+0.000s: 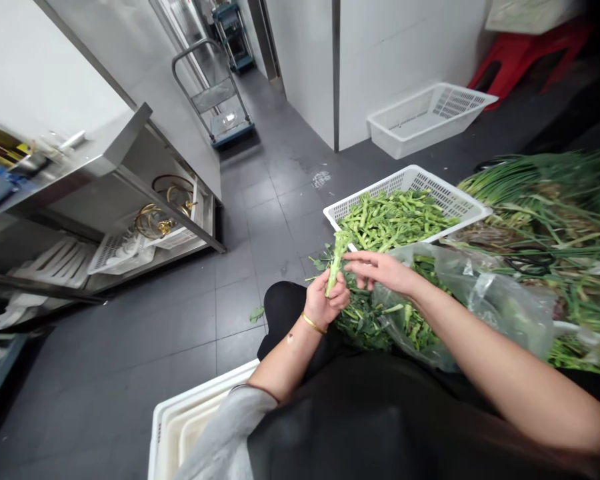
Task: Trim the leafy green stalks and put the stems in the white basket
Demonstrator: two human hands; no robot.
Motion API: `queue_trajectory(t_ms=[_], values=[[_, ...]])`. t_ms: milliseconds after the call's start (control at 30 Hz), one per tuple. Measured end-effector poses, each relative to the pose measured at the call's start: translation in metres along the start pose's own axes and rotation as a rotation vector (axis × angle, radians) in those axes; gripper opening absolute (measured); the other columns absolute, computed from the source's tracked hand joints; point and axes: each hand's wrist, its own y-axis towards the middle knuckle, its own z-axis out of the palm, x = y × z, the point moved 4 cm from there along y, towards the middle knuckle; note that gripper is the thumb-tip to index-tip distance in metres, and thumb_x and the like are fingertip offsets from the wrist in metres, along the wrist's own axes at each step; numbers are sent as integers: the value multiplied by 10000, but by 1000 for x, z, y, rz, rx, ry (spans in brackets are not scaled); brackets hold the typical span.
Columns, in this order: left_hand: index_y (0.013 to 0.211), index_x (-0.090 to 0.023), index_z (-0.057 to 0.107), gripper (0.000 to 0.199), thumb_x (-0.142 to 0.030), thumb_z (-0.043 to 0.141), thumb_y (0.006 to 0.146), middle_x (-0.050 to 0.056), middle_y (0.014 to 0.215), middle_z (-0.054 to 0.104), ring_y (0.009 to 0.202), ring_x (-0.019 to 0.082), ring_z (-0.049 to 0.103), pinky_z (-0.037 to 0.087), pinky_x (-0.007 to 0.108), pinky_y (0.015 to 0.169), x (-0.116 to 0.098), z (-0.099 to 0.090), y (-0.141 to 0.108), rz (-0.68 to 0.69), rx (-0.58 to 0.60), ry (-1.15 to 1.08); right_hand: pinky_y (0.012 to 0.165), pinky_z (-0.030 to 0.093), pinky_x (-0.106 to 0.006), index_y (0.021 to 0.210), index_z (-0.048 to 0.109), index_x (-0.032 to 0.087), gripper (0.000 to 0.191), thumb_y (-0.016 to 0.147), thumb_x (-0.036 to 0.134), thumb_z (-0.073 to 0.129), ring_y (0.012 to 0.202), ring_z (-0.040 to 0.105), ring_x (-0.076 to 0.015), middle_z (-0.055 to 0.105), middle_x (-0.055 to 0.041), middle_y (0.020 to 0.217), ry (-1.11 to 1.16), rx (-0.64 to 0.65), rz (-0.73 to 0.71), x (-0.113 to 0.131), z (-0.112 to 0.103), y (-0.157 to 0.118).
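The fingers (339, 299) of your left hand (323, 301) pinch a green stalk (336, 262); your right hand (381, 271), fingers slightly spread, hovers just beside it.

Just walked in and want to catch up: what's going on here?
A person's left hand holds a green stalk; the right hand is close beside it, though contact is unclear. Beyond them is a white basket holding many green stalks. Below are leafy greens, beside a clear plastic bag.
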Motion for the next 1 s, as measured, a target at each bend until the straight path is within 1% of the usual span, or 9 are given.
queue_trajectory(t_ms=[133, 233, 333, 433, 600, 667, 767, 867, 1000], values=[[770, -159, 507, 359, -500, 453, 866, -48, 458, 382, 320, 83, 333, 202, 216, 344, 12, 8, 3, -7, 35, 137, 463, 374, -233, 656, 512, 182, 432, 733, 594, 619, 425, 458, -94, 507, 35, 470, 245, -109, -3, 8, 3, 9], [809, -184, 458, 351, -526, 532, 829, -52, 499, 455, 325, 77, 363, 185, 203, 337, 12, 8, 11, 202, -139, 249, 478, 361, -233, 610, 504, 187, 424, 789, 563, 582, 416, 430, -89, 506, 32, 449, 7, -244, -17, 9, 14, 0], [786, -204, 395, 375, -529, 582, 807, -78, 514, 432, 352, 55, 353, 210, 182, 358, 8, 5, 16, 327, -279, 261, 533, 363, -245, 591, 516, 186, 412, 882, 476, 474, 493, 473, -107, 552, -9, 531, -303, -391, -206, 20, 25, -21], [772, -193, 405, 374, -503, 613, 798, -73, 534, 440, 406, 47, 389, 289, 170, 408, -1, 0, 16, 376, -328, 264, 562, 352, -261, 613, 560, 188, 387, 903, 418, 447, 594, 527, -133, 613, -46, 667, -510, -226, -446, 32, 38, -40], [808, -213, 408, 400, -589, 545, 805, -66, 499, 480, 313, 74, 379, 221, 184, 325, 1, 6, 10, 260, -155, 271, 528, 370, -243, 777, 604, 192, 322, 815, 510, 570, 532, 491, -118, 562, 13, 598, -279, -295, -132, 21, 5, -23], [785, -211, 397, 422, -591, 580, 780, -63, 503, 495, 313, 75, 399, 226, 179, 322, 7, 8, 9, 257, -156, 288, 525, 367, -241, 798, 593, 180, 315, 814, 494, 566, 541, 493, -121, 568, 4, 613, -276, -314, -124, 22, 1, -13], [752, -192, 414, 405, -544, 615, 772, -60, 509, 485, 347, 63, 417, 275, 175, 353, 9, 2, 13, 283, -253, 242, 516, 319, -256, 717, 577, 167, 292, 881, 376, 455, 548, 485, -129, 587, -48, 651, -537, -311, -302, 32, 20, -20], [735, -169, 458, 336, -467, 600, 799, -43, 528, 490, 415, 72, 469, 361, 186, 418, 2, -9, 16, 268, -314, 154, 511, 302, -262, 704, 593, 176, 290, 880, 358, 453, 564, 509, -143, 608, -61, 669, -654, -156, -431, 36, 42, -41], [778, -164, 501, 286, -435, 587, 801, -43, 516, 465, 378, 87, 447, 335, 200, 369, -5, -4, 14, 140, -110, 139, 498, 340, -241, 756, 595, 202, 322, 807, 516, 546, 499, 489, -126, 556, 15, 552, -307, -107, -135, 21, 21, -36]])
